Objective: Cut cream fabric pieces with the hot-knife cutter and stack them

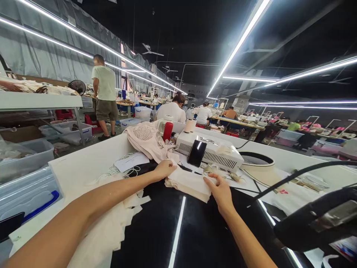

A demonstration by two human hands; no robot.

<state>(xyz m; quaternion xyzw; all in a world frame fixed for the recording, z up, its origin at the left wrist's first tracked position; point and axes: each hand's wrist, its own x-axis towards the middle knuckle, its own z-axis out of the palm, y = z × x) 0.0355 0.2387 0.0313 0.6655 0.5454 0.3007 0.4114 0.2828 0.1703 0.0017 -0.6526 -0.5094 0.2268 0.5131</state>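
A stack of cream fabric pieces (189,182) lies on the glossy black work surface (156,230) in front of me. At its upper left corner my left hand (165,170) is closed, thumb and fingers pinching cream fabric. My right hand (220,190) grips the right end of the stack between thumb and fingers. More cream fabric pieces (111,219) lie in an overlapping spread under and beside my left forearm. Just beyond the stack, a phone (197,153) leans against a white vented machine box (212,147).
Pale garment pieces (146,137), a red thread cone (167,131) and a white thread cone (190,125) stand behind. A beige visor (259,169) sits at right, near a dark machine part (315,219) with a cable. Plastic bins (28,156) stand left; several people work beyond.
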